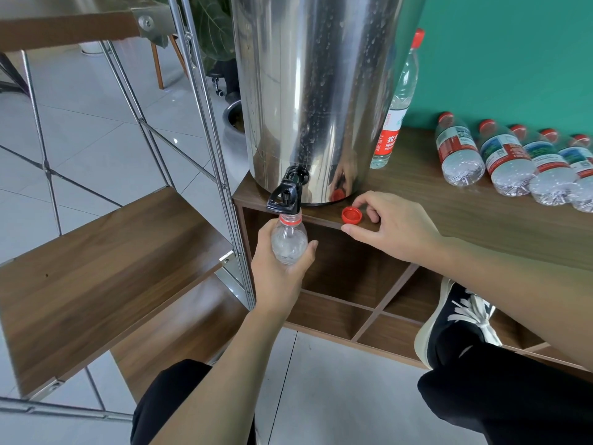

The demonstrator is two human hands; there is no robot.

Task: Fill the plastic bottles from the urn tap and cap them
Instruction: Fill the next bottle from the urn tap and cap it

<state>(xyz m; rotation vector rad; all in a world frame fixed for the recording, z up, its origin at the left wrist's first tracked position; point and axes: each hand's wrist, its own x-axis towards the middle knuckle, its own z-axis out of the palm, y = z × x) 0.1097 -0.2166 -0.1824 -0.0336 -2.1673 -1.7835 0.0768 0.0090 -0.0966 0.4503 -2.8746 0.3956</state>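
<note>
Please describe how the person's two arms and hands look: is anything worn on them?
Both arms are bare up to the frame edge: no sleeves show. The left hand and right hand wear no gloves, rings, watch or bracelet. The fingers have short, unpainted nails.

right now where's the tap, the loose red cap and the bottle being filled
tap [286,196]: head view, on its black body
loose red cap [351,215]: head view, on its open inside
bottle being filled [288,242]: head view, on its clear shoulder

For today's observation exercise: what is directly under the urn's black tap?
An uncapped plastic bottle, mouth at the tap, gripped by the left hand. Its lower body is hidden by that hand.
</note>
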